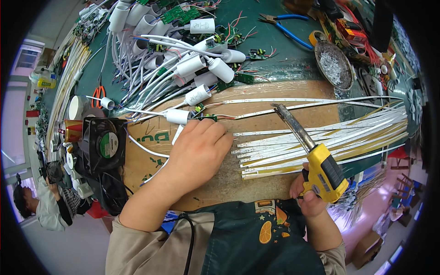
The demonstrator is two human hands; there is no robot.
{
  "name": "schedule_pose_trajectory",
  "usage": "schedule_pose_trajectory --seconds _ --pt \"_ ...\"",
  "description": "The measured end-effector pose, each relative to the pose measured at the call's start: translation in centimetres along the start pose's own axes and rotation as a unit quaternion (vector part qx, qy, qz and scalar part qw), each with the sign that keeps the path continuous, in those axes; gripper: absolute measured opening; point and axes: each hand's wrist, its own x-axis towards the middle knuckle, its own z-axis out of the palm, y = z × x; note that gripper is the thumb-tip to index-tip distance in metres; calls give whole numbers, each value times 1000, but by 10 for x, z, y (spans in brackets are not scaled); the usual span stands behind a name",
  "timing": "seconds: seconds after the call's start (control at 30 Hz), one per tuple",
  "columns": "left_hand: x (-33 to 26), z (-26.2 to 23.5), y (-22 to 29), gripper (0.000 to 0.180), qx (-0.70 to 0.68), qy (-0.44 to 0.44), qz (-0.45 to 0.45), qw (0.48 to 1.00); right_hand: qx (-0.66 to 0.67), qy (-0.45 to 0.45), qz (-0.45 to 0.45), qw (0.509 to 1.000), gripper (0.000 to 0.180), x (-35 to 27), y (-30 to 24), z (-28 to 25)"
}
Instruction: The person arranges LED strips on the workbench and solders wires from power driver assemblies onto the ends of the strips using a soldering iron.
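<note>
My left hand (201,145) is curled over the brown work board, its fingertips hidden beneath it. A white plastic piece (178,134) sticks out beside its knuckles, and a white cable (158,172) passes under the wrist. Just beyond the fingers lies a white cylindrical housing (178,116) with a small green circuit board (209,118), its red and white wires reaching an LED strip (256,112). In my right hand (310,198) is a yellow-and-black soldering gun (324,173), its metal tip angled up and left over the strips. A bundle of LED strips (316,146) lies between the hands.
Many white housings with cables and boards (183,59) are heaped at the back left. A black fan (104,144) stands at left, near orange-handled scissors (98,96). Blue-handled cutters (288,30) and a dish of metal bits (334,66) lie back right. Another person (50,201) sits far left.
</note>
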Motion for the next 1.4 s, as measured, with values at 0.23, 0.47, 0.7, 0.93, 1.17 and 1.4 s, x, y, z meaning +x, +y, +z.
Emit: schedule_pose_trajectory --seconds 0.23,0.47,0.7,0.93,1.17,1.4 --pt "-1 2 -6 25 -28 9 10 1000 -95 -107 -9 990 31 -8 -4 -1" --pt "-1 7 -12 23 -71 61 7 996 -10 -108 117 987 29 -13 -11 9" --pt "1 4 -10 22 -73 55 1 996 -83 -113 101 985 21 -15 -7 4" --pt "2 5 -11 22 -81 60 -2 995 -108 -80 95 986 20 -13 -9 11" --pt "2 5 -11 21 -75 45 0 996 -97 -45 158 982 70 -17 -8 12" --pt "4 4 -11 21 -75 28 -6 997 -101 -44 157 982 67 -15 -8 13"
